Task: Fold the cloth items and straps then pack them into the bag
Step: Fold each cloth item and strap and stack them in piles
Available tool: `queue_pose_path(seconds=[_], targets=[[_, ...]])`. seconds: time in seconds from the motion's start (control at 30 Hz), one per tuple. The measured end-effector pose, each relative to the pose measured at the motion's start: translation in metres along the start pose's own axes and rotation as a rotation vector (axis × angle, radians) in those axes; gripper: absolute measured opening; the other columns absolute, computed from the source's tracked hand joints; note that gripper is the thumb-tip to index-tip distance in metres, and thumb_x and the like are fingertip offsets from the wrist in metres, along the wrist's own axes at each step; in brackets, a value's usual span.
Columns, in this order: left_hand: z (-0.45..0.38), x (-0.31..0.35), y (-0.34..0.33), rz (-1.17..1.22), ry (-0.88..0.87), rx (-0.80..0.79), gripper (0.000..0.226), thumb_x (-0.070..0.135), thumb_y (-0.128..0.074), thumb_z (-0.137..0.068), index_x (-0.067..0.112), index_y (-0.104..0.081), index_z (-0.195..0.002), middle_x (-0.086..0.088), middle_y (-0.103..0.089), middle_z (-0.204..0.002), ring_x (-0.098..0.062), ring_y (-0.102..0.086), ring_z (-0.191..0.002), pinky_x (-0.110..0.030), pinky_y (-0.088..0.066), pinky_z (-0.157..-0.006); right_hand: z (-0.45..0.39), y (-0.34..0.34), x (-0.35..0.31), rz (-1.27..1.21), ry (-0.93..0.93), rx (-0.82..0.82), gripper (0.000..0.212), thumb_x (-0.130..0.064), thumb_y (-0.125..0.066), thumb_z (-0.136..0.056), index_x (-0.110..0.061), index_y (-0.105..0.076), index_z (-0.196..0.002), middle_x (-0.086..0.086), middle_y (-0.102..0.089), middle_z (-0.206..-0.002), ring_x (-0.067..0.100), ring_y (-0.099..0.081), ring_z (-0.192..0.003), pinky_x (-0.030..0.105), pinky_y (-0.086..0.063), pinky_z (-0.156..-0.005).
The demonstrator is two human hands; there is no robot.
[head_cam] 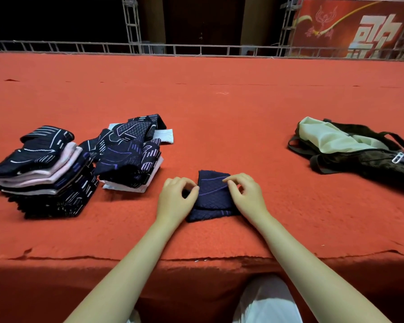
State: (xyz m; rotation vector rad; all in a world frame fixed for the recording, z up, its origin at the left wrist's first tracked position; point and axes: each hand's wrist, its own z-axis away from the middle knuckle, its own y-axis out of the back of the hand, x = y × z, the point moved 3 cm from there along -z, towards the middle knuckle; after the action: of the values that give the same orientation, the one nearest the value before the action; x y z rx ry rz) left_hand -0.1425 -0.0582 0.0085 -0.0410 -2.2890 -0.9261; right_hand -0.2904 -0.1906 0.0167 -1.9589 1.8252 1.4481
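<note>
The small navy quilted cloth with thin purple stripes (214,197) lies folded on the red felt-covered table (219,113), at lower centre of the frame, close to the near edge. The person's left hand (176,197) has thumb and forefinger pinched on the cloth's left edge; the right hand (246,193) pinches the upper right corner, remaining fingers curled loosely. An upper flap sits over a lower layer, which shows along the near side.

Judged from its drape, the cloth is light, soft and limp, with some body from the quilting. It should hold a crease only if pressed flat, and layers may slide apart if lifted by one corner. The best hold appears to be at both side edges, through all layers together.

At left of frame stands a neat stack of folded dark patterned and pale pink cloths (40,173); just beside it lies a looser heap of similar dark patterned pieces with white cloth (131,155). The black zippered bag with pale lining (350,152) lies open at right, well apart from the hands.
</note>
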Motion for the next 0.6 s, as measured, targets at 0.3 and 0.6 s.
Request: queue_pose_path(seconds=[0.3,0.6], targets=[[-0.007,0.004,-0.012,-0.113,0.18,-0.18,0.037,0.045,-0.06,-0.084,0.028,-0.055,-0.117,0.013,-0.064,-0.09,-0.021,-0.055,-0.097,-0.036,-0.041,-0.09,-0.001,-0.001,0.015,0.095,-0.271,-0.077,0.029,-0.022,-0.059,-0.085,-0.023,-0.063,-0.115,-0.005,-0.064,-0.107,0.012,-0.061,-0.097,0.029,-0.046,-0.09],[-0.009,0.024,-0.024,-0.013,0.386,-0.254,0.056,0.026,-0.058,-0.083,0.021,-0.04,-0.135,-0.006,-0.065,-0.112,-0.028,-0.059,-0.105,-0.034,-0.045,-0.086,0.0,0.001,0.015,0.073,-0.281,-0.071,0.026,-0.022,-0.06,-0.085,-0.022,-0.064,-0.111,-0.005,-0.069,-0.098,0.011,-0.061,-0.091,0.03,-0.048,-0.086]])
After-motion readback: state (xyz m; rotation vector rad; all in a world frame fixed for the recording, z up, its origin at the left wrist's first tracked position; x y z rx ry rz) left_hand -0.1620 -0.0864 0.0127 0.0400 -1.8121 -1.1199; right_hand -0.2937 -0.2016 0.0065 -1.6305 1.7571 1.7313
